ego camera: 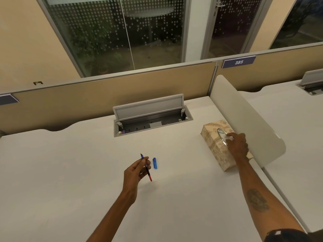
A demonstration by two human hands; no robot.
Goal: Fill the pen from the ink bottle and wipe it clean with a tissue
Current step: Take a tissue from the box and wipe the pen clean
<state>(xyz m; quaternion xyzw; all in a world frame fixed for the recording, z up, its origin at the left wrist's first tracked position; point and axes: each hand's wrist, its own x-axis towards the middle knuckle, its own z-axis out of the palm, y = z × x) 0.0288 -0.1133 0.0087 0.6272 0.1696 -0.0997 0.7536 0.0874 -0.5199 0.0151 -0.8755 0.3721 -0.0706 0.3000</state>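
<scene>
My left hand (135,172) holds a thin pen (148,172) above the middle of the white desk (70,172), nib end pointing away, red end toward me. The pen's blue cap (155,163) lies on the desk just right of that hand. At the right stands a beige patterned tissue box (214,145). My right hand (237,144) rests on top of it, fingertips at the oval opening (221,135), pinching a bit of white tissue (229,137). No ink bottle is in view.
An open cable hatch (150,117) with a raised lid is set into the desk at the back centre. A white curved divider panel (244,119) stands right behind the tissue box. A beige partition (104,95) runs along the far edge.
</scene>
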